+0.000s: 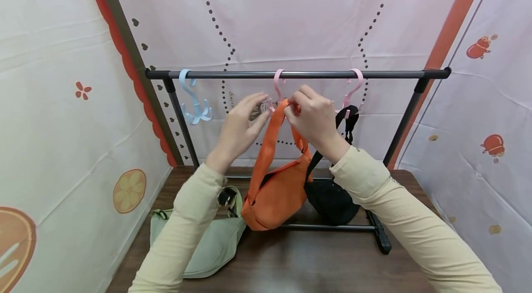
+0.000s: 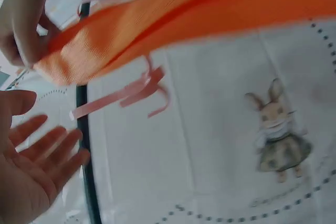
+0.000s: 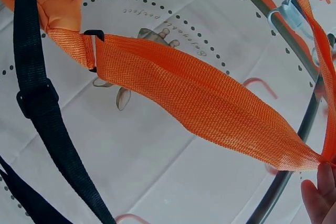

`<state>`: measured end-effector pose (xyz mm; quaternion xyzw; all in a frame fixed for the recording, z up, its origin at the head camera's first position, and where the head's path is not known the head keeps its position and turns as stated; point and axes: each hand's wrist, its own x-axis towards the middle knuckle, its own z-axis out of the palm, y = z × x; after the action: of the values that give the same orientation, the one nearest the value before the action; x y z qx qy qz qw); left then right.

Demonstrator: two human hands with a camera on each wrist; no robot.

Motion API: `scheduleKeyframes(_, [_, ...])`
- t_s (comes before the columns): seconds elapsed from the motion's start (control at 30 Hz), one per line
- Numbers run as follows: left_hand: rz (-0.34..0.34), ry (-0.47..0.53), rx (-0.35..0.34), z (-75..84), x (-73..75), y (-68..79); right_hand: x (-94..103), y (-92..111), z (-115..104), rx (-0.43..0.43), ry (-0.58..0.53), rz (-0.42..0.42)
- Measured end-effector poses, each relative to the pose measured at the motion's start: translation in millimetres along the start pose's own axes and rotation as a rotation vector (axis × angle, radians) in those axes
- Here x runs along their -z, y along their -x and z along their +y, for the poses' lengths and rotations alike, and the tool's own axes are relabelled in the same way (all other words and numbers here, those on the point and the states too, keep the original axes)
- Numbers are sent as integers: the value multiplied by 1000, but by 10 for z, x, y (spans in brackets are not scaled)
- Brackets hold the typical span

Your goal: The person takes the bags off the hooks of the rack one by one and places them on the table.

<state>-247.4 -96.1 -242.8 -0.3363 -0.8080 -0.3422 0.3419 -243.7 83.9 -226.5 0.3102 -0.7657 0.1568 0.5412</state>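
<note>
1. Out beyond the left hand, on its outer side, a light blue hook [image 1: 195,104] hangs from the black rail [image 1: 232,74], prongs spread; nothing on them;
2. Down below that same hand, partly behind the left sleeve [image 1: 189,219], a pale green bag [image 1: 220,242] lies on the brown table [image 1: 316,260];
3. Here's the left hand [image 1: 243,124], fingers extended and thumb held apart from them, gripping nothing; its fingertips are right by the prongs of the middle pink hook [image 1: 277,83], though whether they touch I cannot tell;
4. Between and below the two hands, there's the orange bag [image 1: 276,198], hanging tilted from its orange strap [image 1: 267,147], the loop rising to the right hand's fingers, just beside that hook;
5. And the right hand [image 1: 313,117], close to the left but apart from it, pinches the top of the strap between thumb and fingers;
6. Below the right wrist hangs a black bag [image 1: 332,203]; its black strap [image 1: 350,115] runs up to another pink hook [image 1: 356,87], just outside the right hand.
</note>
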Motion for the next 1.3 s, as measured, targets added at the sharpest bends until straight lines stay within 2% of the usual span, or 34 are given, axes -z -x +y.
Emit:
scheduleKeyframes(0.2, [16,-37,173,-118,-114,599,-20,-47,-36,7,17,14])
scheduleKeyframes(0.33, [-11,-78,300,-197,-211,976,-45,-62,-50,-7,20,26])
scheduleKeyframes(0.53, [-48,-161,425,-250,-393,1508,-75,-58,-64,-17,12,9])
scheduleKeyframes(0.73, [-104,-116,637,-333,-618,1962,-80,-70,-87,-17,7,14])
scheduleKeyframes(0.83, [-113,-79,697,-410,-711,2131,-85,-89,-113,-11,-10,24])
scheduleKeyframes(0.9, [-90,-19,752,-459,-762,2217,-83,-98,-136,-6,-19,32])
scheduleKeyframes(1.07, [30,175,918,-566,-847,2365,-65,-120,-196,5,-40,43])
scheduleKeyframes(1.17, [106,264,973,-621,-878,2425,-48,-140,-225,3,-71,54])
scheduleKeyframes(1.3, [192,332,1007,-683,-899,2480,-13,-162,-268,15,-100,69])
